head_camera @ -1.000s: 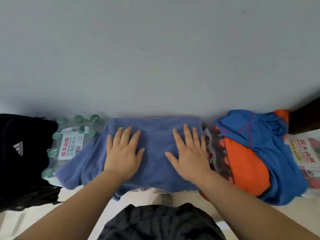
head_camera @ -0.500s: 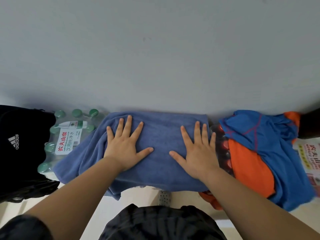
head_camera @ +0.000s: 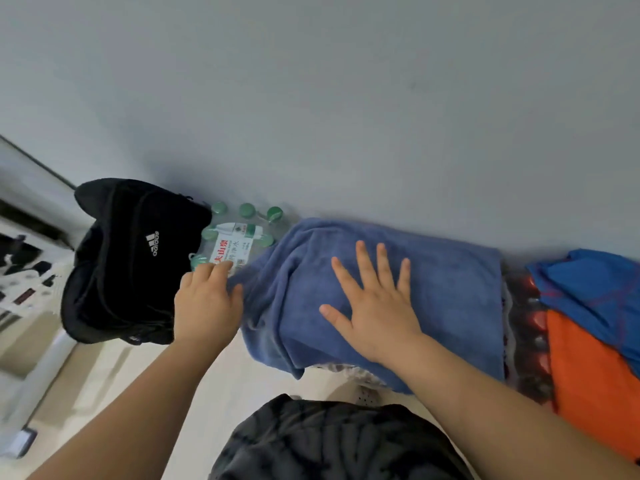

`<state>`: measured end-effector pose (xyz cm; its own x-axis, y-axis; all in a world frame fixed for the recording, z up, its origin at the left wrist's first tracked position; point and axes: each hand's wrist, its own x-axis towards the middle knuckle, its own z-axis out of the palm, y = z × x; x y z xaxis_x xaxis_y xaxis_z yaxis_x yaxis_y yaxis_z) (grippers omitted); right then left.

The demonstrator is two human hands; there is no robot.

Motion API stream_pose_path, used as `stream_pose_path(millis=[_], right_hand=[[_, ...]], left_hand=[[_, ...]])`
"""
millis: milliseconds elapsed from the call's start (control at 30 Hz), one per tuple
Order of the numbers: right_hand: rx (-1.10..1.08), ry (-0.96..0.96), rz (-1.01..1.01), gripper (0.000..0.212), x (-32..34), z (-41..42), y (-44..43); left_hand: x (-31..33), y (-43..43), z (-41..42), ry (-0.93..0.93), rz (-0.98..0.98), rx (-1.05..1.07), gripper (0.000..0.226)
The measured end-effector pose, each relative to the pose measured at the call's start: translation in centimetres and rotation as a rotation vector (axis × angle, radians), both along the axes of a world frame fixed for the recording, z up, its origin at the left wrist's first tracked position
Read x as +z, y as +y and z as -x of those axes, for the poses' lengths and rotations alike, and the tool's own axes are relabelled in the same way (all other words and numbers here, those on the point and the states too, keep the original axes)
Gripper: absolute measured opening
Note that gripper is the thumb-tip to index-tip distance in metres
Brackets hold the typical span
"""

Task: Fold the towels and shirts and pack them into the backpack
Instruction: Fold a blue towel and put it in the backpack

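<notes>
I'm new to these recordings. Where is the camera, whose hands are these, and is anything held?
No machine here: a person works bare-handed, and the one camera sits on their head, looking down, so the arms enter from below. The right hand lies flat, spread open, on a blue towel. The left hand is at the towel's left end; blur hides whether it grips the cloth. A black backpack sits further left, beside a pack of water bottles. A blue shirt and an orange shirt lie heaped on the right.
</notes>
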<state>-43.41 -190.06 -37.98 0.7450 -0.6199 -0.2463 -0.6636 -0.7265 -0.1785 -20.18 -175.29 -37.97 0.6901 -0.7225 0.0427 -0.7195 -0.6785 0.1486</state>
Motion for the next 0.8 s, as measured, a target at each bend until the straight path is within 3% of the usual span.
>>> stream_pose_path(millis=[100, 233, 433, 600, 700, 800], right_hand=[[0.011, 0.05, 0.023, 0.081, -1.2, -1.8, 0.4], [-0.04, 0.102, 0.04, 0.082, -2.5, -1.8, 0.6], [-0.06, 0.125, 0.064, 0.08, -2.6, -1.9, 0.7], [-0.064, 0.143, 0.07, 0.082, -2.5, -1.9, 0.7], [-0.097, 0.166, 0.053, 0.08, -1.8, -2.4, 0.9], [-0.157, 0.179, 0.029, 0.083, -0.7, -3.7, 1.4]], left_hand=[[0.1, 1.4, -1.4, 0.059, -0.166, 0.054, 0.036], [-0.2, 1.2, -2.9, 0.123, -0.104, 0.03, 0.018], [2.5, -1.4, -6.2, 0.225, -0.019, -0.111, 0.013], [5.8, -6.2, -12.1, 0.016, 0.039, -0.369, 0.004], [5.9, -8.7, -14.4, -0.08, -0.005, -0.441, 0.02], [4.6, -8.7, -14.1, -0.037, -0.154, -0.495, 0.035]])
